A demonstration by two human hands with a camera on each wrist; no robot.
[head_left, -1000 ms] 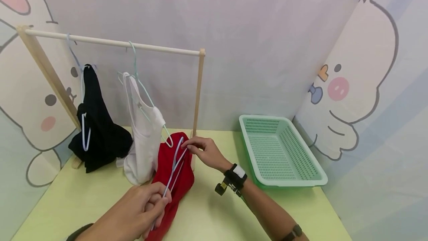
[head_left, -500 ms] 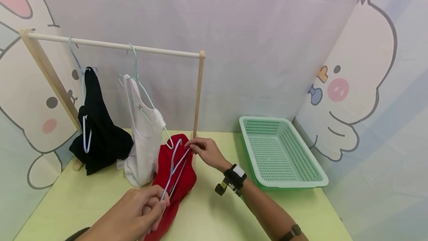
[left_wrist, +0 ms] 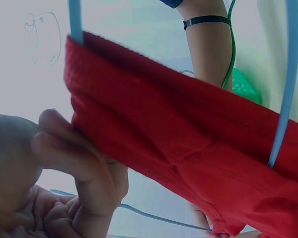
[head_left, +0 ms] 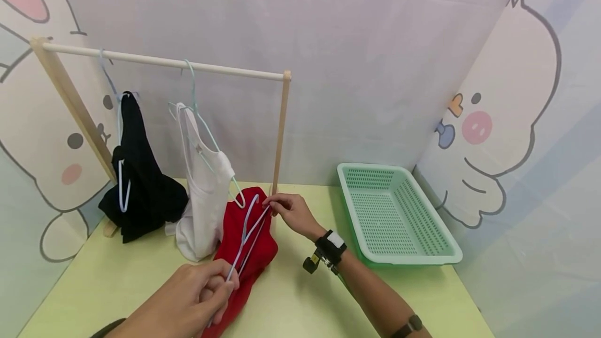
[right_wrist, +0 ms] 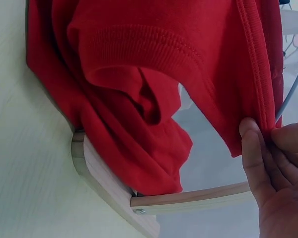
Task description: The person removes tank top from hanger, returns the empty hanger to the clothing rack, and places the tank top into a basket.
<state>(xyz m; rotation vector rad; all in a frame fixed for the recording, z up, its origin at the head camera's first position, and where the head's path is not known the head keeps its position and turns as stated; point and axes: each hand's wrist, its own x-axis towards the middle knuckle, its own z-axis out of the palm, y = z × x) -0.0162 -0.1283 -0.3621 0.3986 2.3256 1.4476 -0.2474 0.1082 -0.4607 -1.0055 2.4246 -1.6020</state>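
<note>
In the head view my left hand [head_left: 197, 293] grips a pale blue hanger [head_left: 243, 238], held tilted with its hook end pointing away. My right hand [head_left: 293, 215] is at the hanger's far corner, pinching the edge of a red top [head_left: 235, 223]. The right wrist view has thumb and fingers closed on that red fabric [right_wrist: 223, 94], with the hanger's bar running into the pinch. In the left wrist view, curled fingers [left_wrist: 89, 168] sit beside the red cloth [left_wrist: 139, 94], and hanger bars pass behind its edge. The lower part of the top drapes down toward the table.
A clothes rack's white rail [head_left: 155, 60] stands at the back left. From it hang a black garment [head_left: 145, 171] and a white tank top [head_left: 204, 192] on hangers. A green plastic basket [head_left: 345, 192] stands on the pale yellow table [head_left: 328, 296], right of my right hand.
My right hand has shifted slightly to the right with the pinched edge of the red top. The left hand keeps its grip on the hanger, nearly in place.
</note>
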